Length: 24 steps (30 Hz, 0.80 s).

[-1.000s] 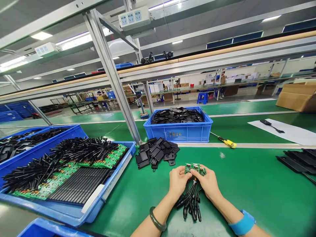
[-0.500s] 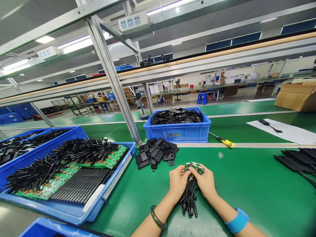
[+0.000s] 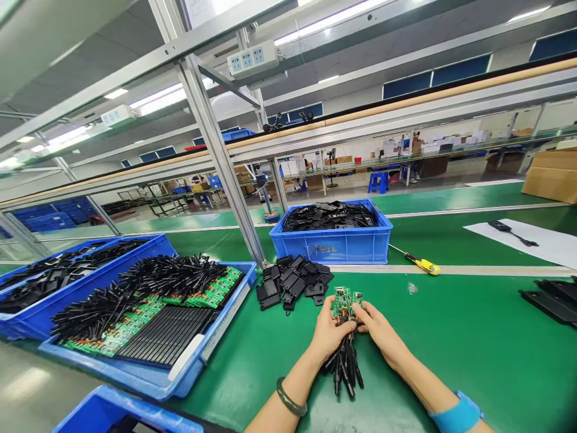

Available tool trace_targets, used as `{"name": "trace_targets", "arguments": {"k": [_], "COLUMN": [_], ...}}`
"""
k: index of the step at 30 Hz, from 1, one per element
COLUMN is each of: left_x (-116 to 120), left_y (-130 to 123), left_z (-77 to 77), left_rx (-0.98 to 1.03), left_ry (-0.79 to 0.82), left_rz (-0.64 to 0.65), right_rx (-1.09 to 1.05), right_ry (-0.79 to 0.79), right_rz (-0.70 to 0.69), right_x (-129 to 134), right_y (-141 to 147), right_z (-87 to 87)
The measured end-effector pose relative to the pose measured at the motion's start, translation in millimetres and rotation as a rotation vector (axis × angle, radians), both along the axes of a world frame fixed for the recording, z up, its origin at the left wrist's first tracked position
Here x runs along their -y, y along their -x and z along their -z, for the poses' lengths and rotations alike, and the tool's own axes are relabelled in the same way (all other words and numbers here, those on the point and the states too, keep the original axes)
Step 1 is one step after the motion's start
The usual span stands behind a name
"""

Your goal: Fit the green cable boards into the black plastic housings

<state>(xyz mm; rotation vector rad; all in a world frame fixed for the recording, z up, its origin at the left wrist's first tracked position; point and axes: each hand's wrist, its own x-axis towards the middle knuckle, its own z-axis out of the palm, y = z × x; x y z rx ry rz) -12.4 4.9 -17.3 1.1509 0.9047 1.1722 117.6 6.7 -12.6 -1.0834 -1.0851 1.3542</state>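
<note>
Green circuit boards [image 3: 342, 302] with short black cables [image 3: 346, 364] are bunched between my two hands over the green bench. My left hand [image 3: 331, 331] is closed round the bunch, its thumb lying across the wires just below the boards. On the other side my right hand [image 3: 376, 331] pinches a board at the bunch's right edge between thumb and fingers. The cables hang down toward me, their black plug ends close to the bench top. A loose heap of black plastic housings [image 3: 293, 279] lies just beyond my left hand.
At left, a blue tray [image 3: 216, 331] holds rows of cabled boards and black strips. A blue bin [image 3: 331, 245] full of black parts stands ahead. Right of it lie a yellow-handled screwdriver [image 3: 424, 264] and a cabled device [image 3: 511, 231] on paper. Black housings [image 3: 552, 300] sit far right.
My left thumb has moved down onto the wires, and my right hand has shifted to the right edge of the bunch. The boards are more spread apart. The view has shifted slightly.
</note>
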Motion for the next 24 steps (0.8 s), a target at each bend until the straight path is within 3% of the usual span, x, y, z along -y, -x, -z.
{"name": "trace_targets", "arguments": {"k": [3,7,10,13,16,20,24], "left_x": [0.3,3.2,12.3,28.0,41.4,46.4,36.0], "left_y": [1.4,15.7,45.8,86.0,122.4,152.2,164.7], "left_z": [-1.8,-13.4,-33.9,-55.6,-66.2,-66.6,-71.5], "left_rx": [0.001,-0.159,-0.514,-1.011,-1.370,-1.508,-1.576], "left_ry": [-0.010,0.038,0.015,-0.075,0.038,0.226,0.237], "left_rz": [-0.043,-0.115,-0.128,-0.184,-0.267,-0.269,-0.237], "right_rx": [-0.012,-0.162,-0.255,-0.277,-0.230,-0.142,-0.119], "right_ry": [0.073,0.152,0.234,0.288,0.271,0.192,0.160], "right_rz": [-0.083,-0.010,0.038,0.109,0.134,0.093,0.071], "right_x": [3.1,3.0,-1.4,-4.4,-3.5,-1.0,-1.3], "right_y": [-1.1,-8.0,-15.4,-18.2,-16.0,-13.3,-14.4], "right_z": [3.1,5.4,6.3,6.8,5.7,4.5,5.1]}}
